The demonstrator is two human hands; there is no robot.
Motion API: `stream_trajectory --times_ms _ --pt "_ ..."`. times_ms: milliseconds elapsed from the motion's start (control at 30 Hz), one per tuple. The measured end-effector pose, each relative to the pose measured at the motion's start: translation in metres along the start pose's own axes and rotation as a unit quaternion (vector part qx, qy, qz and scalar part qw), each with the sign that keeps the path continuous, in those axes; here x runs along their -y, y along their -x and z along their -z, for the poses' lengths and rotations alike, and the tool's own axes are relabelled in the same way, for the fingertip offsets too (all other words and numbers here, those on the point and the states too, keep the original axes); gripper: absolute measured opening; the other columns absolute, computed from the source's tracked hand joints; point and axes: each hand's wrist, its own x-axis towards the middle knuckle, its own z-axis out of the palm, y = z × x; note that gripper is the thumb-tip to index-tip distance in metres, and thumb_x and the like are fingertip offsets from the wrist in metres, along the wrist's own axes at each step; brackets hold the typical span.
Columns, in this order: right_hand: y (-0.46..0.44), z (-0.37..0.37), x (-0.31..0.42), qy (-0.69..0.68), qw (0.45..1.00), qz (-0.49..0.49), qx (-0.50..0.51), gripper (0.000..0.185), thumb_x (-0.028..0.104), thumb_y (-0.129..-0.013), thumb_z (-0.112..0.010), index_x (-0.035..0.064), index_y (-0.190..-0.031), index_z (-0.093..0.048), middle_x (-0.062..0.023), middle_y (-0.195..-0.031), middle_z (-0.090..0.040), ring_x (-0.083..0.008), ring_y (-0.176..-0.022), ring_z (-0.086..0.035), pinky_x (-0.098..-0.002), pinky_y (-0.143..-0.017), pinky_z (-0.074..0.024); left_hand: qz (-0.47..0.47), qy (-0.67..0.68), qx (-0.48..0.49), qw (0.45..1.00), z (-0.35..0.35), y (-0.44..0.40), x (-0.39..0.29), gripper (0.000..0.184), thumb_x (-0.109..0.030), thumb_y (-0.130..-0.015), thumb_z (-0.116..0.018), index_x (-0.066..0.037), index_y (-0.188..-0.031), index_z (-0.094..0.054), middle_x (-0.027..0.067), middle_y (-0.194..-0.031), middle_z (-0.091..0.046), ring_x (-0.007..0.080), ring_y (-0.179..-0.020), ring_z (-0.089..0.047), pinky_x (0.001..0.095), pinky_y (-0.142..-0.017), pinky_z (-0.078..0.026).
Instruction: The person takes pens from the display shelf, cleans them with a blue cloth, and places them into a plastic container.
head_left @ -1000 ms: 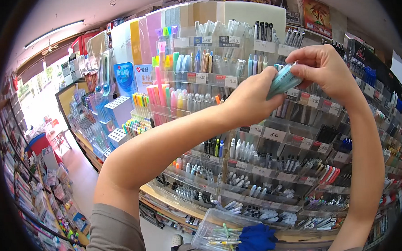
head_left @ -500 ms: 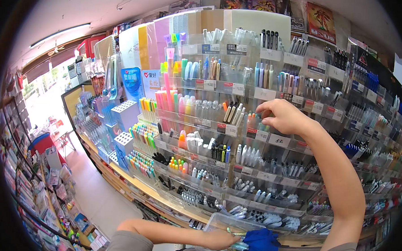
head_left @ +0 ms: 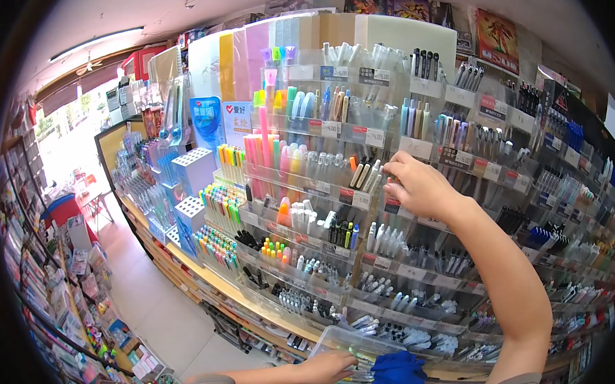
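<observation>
My right hand [head_left: 417,184] is raised at a middle tier of the clear pen rack [head_left: 410,270], its fingers curled in at a compartment's edge. What they pinch, if anything, is hidden. Just left of the fingertips stand several slim pens [head_left: 366,176] with white and beige barrels. Low down, my left hand [head_left: 327,367] is closed over the ends of several pale green and white pens [head_left: 360,378] at a clear plastic bin [head_left: 327,336]. A crumpled blue cloth [head_left: 396,373] lies against those pens.
Highlighters [head_left: 256,149] and other markers fill the rack's left side. White holed pen stands [head_left: 195,159] are farther left on the wooden counter edge [head_left: 204,270]. Stocked shelves [head_left: 59,313] line the far side of the aisle floor [head_left: 147,302].
My right hand has shifted slightly left and down along the rack, and its fingers have curled in. My left hand has moved a little left at the bin. The view has turned slightly.
</observation>
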Motion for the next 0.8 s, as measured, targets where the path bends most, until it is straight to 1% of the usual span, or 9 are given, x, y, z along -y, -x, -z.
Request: stream_trajectory --times_ms 133,233,333,433,533,567,667,767,800 --pt "-0.004 -0.007 -0.012 -0.025 0.998 0.057 -0.033 0.03 0.015 -0.081 -0.06 -0.0026 -0.104 -0.057 -0.017 -0.103 -0.055 -0.0342 -0.093 -0.056 -0.04 -0.082 -0.0447 0.004 0.029 -0.024 0.999 -0.006 0.001 0.003 0.024 -0.02 -0.087 -0.053 -0.002 -0.102 -0.052 0.0161 -0.096 -0.056 0.0346 -0.093 -0.054 0.0411 -0.08 -0.044" --pt "-0.004 -0.009 -0.018 -0.114 0.991 0.053 -0.035 0.028 0.013 -0.08 -0.061 -0.0022 -0.102 -0.058 -0.0168 -0.099 -0.057 -0.0343 -0.092 -0.057 -0.0387 -0.08 -0.0449 0.02 0.046 -0.019 0.999 -0.005 0.001 0.0 0.023 -0.019 -0.087 -0.053 -0.003 -0.102 -0.053 0.0156 -0.096 -0.056 0.0338 -0.093 -0.055 0.0406 -0.079 -0.045" --pt "-0.008 -0.01 -0.017 -0.126 0.991 0.024 -0.037 0.024 0.015 -0.08 -0.059 -0.0012 -0.098 -0.061 -0.0167 -0.098 -0.059 -0.0346 -0.091 -0.057 -0.0381 -0.08 -0.045 0.011 0.041 -0.019 0.999 -0.006 0.001 0.002 0.022 -0.019 -0.087 -0.052 -0.002 -0.102 -0.053 0.0154 -0.095 -0.056 0.0333 -0.092 -0.055 0.0402 -0.079 -0.045" --pt "-0.014 -0.007 -0.006 -0.067 0.997 -0.025 -0.008 0.023 0.019 -0.081 -0.058 -0.0003 -0.092 -0.063 -0.0172 -0.095 -0.06 -0.0348 -0.09 -0.057 -0.0393 -0.08 -0.0454 0.005 0.043 -0.023 0.999 -0.004 0.002 0.002 0.022 -0.019 -0.088 -0.052 -0.002 -0.102 -0.053 0.0156 -0.095 -0.056 0.0333 -0.092 -0.055 0.0403 -0.079 -0.045" --pt "-0.012 -0.009 0.009 0.036 0.995 -0.088 0.004 0.025 0.023 -0.083 -0.057 0.0008 -0.091 -0.064 -0.0182 -0.094 -0.06 -0.035 -0.09 -0.058 -0.0418 -0.078 -0.046 0.013 0.038 -0.023 0.999 -0.003 0.003 0.001 0.022 -0.02 -0.088 -0.052 -0.002 -0.102 -0.052 0.0155 -0.095 -0.056 0.0335 -0.092 -0.055 0.0404 -0.078 -0.045" --pt "-0.012 -0.009 0.01 0.04 0.996 -0.084 0.0 0.024 0.023 -0.083 -0.056 0.0023 -0.092 -0.065 -0.0186 -0.092 -0.061 -0.0354 -0.089 -0.058 -0.0438 -0.077 -0.0463 0.012 0.04 -0.025 0.999 -0.003 0.003 0.001 0.022 -0.02 -0.088 -0.052 -0.002 -0.102 -0.052 0.0154 -0.095 -0.056 0.0335 -0.092 -0.055 0.0404 -0.078 -0.045" --pt "-0.01 -0.009 0.006 0.051 0.998 -0.046 -0.007 0.024 0.025 -0.084 -0.055 0.0029 -0.09 -0.064 -0.0179 -0.09 -0.061 -0.0354 -0.088 -0.058 -0.0444 -0.076 -0.046 0.011 0.043 -0.032 0.998 -0.003 0.003 0.003 0.022 -0.02 -0.088 -0.052 -0.003 -0.101 -0.052 0.0151 -0.095 -0.056 0.0336 -0.092 -0.055 0.0405 -0.078 -0.045" --pt "-0.004 -0.009 0.0 0.014 0.999 -0.048 -0.009 0.021 0.022 -0.082 -0.057 0.0011 -0.081 -0.06 -0.0167 -0.076 -0.06 -0.0357 -0.078 -0.058 -0.0428 -0.07 -0.0449 0.011 0.04 -0.031 0.999 -0.006 0.003 0.002 0.022 -0.02 -0.087 -0.052 -0.003 -0.101 -0.052 0.0148 -0.095 -0.056 0.0336 -0.092 -0.055 0.0406 -0.077 -0.045" --pt "-0.004 -0.008 0.0 0.022 0.998 -0.053 0.012 0.022 0.024 -0.083 -0.056 0.0017 -0.082 -0.06 -0.0168 -0.078 -0.061 -0.0357 -0.081 -0.058 -0.0429 -0.071 -0.045 0.009 0.04 -0.028 0.999 -0.005 0.002 0.003 0.022 -0.02 -0.087 -0.052 -0.003 -0.101 -0.052 0.0147 -0.095 -0.056 0.0336 -0.092 -0.055 0.0407 -0.077 -0.045"
